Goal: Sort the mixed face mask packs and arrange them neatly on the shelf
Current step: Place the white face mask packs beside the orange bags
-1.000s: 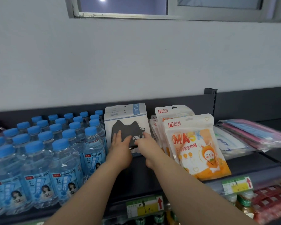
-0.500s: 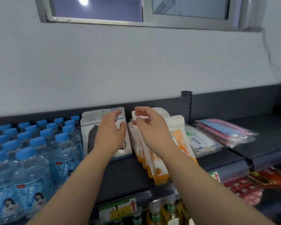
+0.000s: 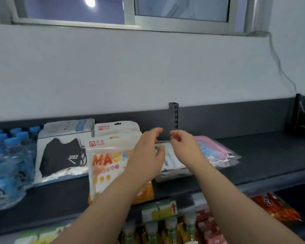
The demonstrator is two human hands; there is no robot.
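- The black packs [image 3: 60,155] are leaning against the back of the shelf [image 3: 264,155], just beside the bottles [image 3: 7,164]. The orange packs [image 3: 104,164] are standing next to them, and both groups are looking sorted to me.
- The left grip [image 3: 148,152] is hovering in front of the orange packs' right edge. Its fingers are loosely curled and its thumb is hanging down, and it is holding nothing.
- The white packs [image 3: 171,161] are lying flat below the two hands, and I am taking them as the step in hand. Catching the stack by both side edges, squaring it and standing it beside the orange ones should be working best.
- The right grip [image 3: 185,147] is hanging above them with its wrist raised and its loosely curled fingertips pointing toward the left grip, and it is empty too.
- The pink packs [image 3: 217,150] are lying flat, touching the white ones, so lifting slowly should be avoiding dragging that slippery film along.
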